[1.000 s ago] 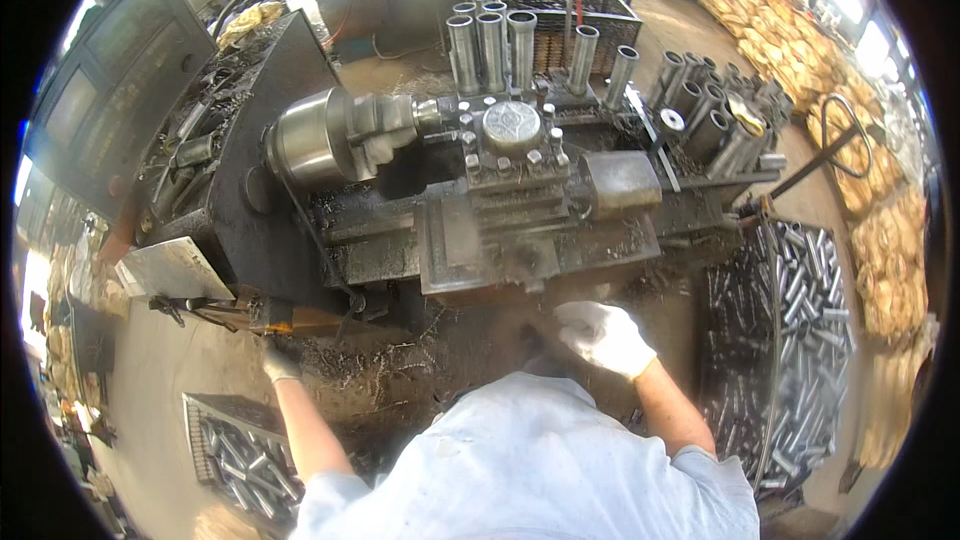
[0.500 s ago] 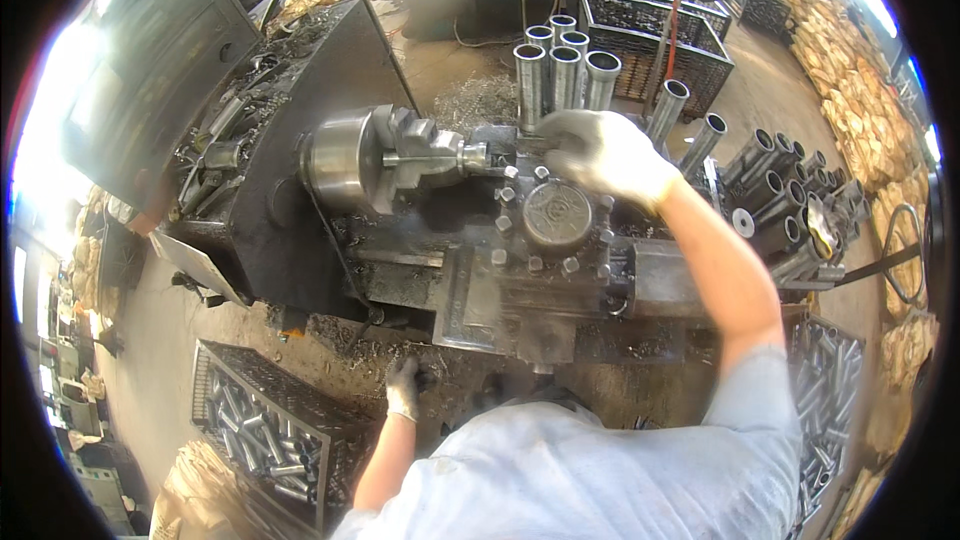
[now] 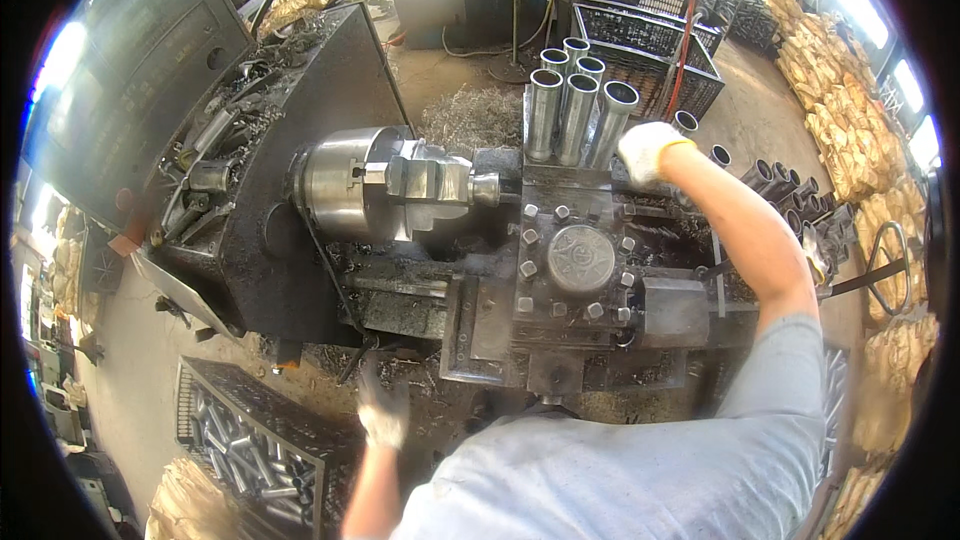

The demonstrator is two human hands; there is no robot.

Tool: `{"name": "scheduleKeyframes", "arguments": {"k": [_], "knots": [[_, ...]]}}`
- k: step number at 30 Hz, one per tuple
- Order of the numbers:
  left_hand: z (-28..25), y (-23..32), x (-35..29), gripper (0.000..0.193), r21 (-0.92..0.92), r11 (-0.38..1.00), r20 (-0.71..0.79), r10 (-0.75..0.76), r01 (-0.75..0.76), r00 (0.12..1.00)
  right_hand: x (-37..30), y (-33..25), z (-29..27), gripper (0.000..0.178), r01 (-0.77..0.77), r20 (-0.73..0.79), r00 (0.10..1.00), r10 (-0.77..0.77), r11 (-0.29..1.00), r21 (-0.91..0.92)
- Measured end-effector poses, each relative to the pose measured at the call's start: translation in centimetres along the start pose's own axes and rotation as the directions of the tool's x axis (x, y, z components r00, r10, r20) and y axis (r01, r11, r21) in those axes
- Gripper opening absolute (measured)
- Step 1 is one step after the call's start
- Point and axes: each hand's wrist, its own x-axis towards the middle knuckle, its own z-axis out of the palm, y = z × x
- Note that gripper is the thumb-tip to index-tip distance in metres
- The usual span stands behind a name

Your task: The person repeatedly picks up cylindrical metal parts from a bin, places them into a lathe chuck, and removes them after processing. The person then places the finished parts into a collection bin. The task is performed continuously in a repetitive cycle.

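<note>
One metal lathe (image 3: 478, 328) fills ctr. Clock from view ctr: mesh crate (image 3: 280, 410) w/ loose metal pcs approx 8, chuck (image 3: 345, 185) at 10, tool post (image 3: 582, 258) at 3. 6 upright steel tubes (image 3: 576, 122) at 1. R hand (image 3: 650, 153) at 2, just beside tubes, gloved, fingers look curled; grip can't tell. L hand (image 3: 383, 408) at 7, blurred, near black rod (image 3: 331, 277), state unclear. Workpiece (image 3: 487, 190) at 12, chucked. Likely mid-batch; done vs. left can't tell.
</note>
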Motion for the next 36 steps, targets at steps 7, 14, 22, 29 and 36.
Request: {"name": "scheduleKeyframes", "arguments": {"k": [7,14,22,29,36], "knots": [[-7.4,17.6,30.6,0.086,0.56,0.588,0.04,0.684,-0.583,0.728,1.2,0.6,-1.2,0.044,-0.167,-0.361,0.807,0.466,0.769,0.617],[-11.1,24.7,34.7,0.106,0.432,0.648,0.595,0.318,-0.628,0.738,-6.7,-2.7,-4.0,0.029,0.181,-0.733,0.594,0.33,0.834,0.522],[-8.3,24.4,23.1,0.07,-0.422,0.59,-0.126,0.714,-0.688,0.689,-10.9,-10.4,-13.6,0.049,0.869,-0.948,0.302,-0.104,0.438,0.229],[-6.4,20.9,21.5,0.05,-0.374,0.911,0.103,0.226,-0.172,0.969,2.0,-14.1,-9.3,0.072,0.444,-0.329,0.885,-0.33,0.811,0.382],[1.2,15.3,12.4,0.048,-0.58,0.716,-0.076,0.428,-0.389,0.901,13.8,-12.3,-2.8,0.021,0.197,0.066,0.686,-0.725,0.272,0.942]]}}
